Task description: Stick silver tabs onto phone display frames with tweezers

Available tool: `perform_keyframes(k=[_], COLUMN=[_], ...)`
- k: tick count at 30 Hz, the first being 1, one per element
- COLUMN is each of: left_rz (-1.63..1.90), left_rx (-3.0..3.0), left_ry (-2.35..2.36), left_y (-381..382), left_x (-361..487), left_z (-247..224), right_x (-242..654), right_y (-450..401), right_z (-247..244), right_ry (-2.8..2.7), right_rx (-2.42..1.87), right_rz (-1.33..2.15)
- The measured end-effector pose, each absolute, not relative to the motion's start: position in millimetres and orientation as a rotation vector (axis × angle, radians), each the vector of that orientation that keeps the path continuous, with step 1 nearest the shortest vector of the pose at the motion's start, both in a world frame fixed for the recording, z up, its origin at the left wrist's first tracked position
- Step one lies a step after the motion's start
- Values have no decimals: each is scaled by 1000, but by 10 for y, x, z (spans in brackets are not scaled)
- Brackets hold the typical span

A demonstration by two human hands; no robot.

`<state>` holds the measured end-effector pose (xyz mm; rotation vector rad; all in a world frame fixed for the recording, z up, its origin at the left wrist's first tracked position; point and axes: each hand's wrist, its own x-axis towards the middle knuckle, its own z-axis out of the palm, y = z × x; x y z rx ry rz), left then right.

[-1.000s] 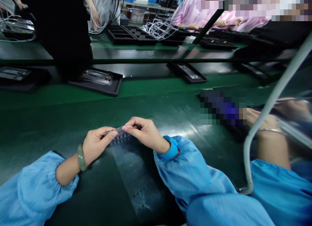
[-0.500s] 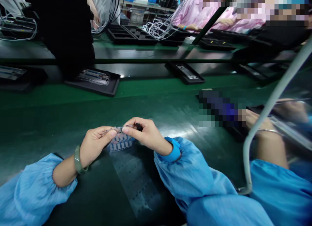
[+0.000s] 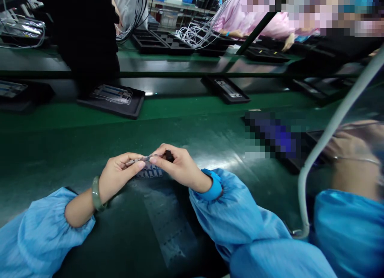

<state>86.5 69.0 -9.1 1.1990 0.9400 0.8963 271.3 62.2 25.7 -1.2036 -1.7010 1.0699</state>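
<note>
My left hand (image 3: 120,176), with a green bangle at its wrist, pinches the left end of a small, thin flat part (image 3: 136,161). Close beside it, my right hand (image 3: 177,166) is closed, thumb and forefinger at the part's right end; a slim tool with a black end (image 3: 169,155) shows between its fingers. Just below the fingertips lies a sheet of small blue and white labels (image 3: 150,173). A clear plastic sheet with rows of dark marks (image 3: 171,230) extends from there toward me on the dark green table.
Black trays with flat parts (image 3: 132,104) (image 3: 232,92) stand on the green belt beyond the table. A tall black stack (image 3: 87,34) rises at the back left. At the right are a pale curved pipe (image 3: 304,190) and another person's blurred hand (image 3: 354,146).
The thin part and label sheet have tilted, with less of the labels showing. The trays on the belt have shifted slightly left. The neighbouring person's hand has moved right.
</note>
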Motion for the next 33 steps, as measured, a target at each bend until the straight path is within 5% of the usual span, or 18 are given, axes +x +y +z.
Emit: perform_keyframes(k=[17, 33], left_rz=[319, 554], left_rx=[963, 1238], left_ry=[616, 760], left_y=[809, 831], left_x=[631, 728], left_z=[59, -6], right_x=[2755, 2753], right_y=[616, 599], right_z=[366, 352], right_ry=[-1797, -2069], right_rx=[-1040, -1109], right_rz=[1367, 1105])
